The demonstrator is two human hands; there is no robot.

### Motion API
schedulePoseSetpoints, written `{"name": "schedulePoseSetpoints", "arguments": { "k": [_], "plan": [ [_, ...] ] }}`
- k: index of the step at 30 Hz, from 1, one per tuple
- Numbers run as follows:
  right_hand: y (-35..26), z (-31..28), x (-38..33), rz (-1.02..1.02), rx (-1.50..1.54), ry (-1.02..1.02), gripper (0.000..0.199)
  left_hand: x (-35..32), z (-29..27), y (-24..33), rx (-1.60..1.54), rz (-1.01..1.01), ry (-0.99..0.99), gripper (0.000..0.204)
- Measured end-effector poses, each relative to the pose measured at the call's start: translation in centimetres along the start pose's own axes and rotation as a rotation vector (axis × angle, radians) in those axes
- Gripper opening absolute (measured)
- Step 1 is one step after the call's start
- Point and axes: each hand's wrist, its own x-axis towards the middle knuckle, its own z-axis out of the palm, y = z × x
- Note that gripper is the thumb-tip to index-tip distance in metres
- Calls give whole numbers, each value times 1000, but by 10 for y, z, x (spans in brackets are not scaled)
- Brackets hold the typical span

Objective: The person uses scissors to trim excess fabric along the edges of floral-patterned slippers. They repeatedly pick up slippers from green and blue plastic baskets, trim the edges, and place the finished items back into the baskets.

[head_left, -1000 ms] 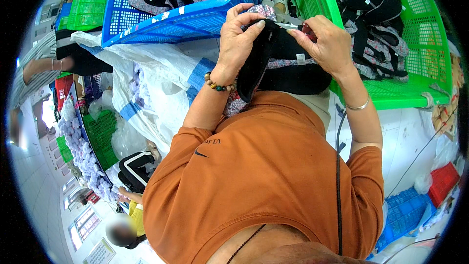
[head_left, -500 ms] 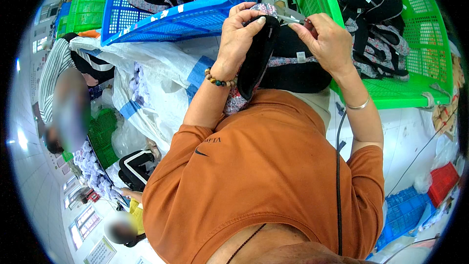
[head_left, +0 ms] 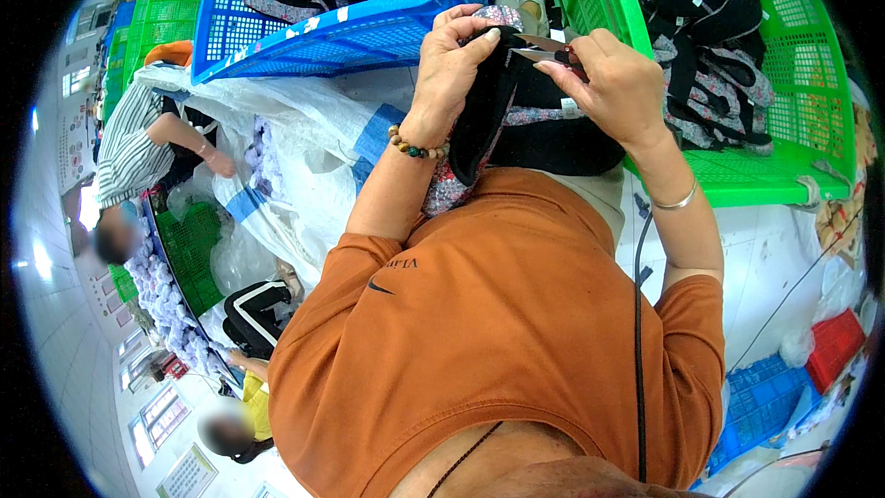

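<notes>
My left hand (head_left: 450,69) grips a soft fabric slipper (head_left: 481,124) by its upper end, thumb against the black lining. Its outer side is speckled grey and pink, and its lower end rests against my shirt. In my closed right hand (head_left: 613,83) is a pair of scissors (head_left: 544,44). Their blades are spread apart and point left at the slipper's edge, close to my left thumb. Any thread there is too fine to make out. Beneath my hands, another black piece (head_left: 553,146) with a white label and speckled edging lies across my lap.
A blue basket (head_left: 323,41) at the front left and a green basket (head_left: 737,175) at the right hold several similar speckled and black pieces. White sacking (head_left: 304,157) spreads to my left. Two co-workers, one in a striped sleeve (head_left: 138,148), are further left. A black cable (head_left: 638,341) hangs along my right side.
My right hand has shifted slightly, and the scissor blades now show spread apart at the slipper's edge. My left hand stays put. The striped-sleeved co-worker's arm now reaches toward the sacking.
</notes>
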Motion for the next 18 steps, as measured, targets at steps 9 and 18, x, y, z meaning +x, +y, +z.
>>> {"name": "schedulePoseSetpoints", "arguments": {
  "k": [9, 18],
  "plan": [
    [-8, 8, -4, 113, -3, 33, 37, 1, 0, 2, 8, 0, -2, 15],
    [-5, 13, -4, 150, 48, -4, 41, 2, -2, 1, -30, -27, -12, 15]
  ]
}}
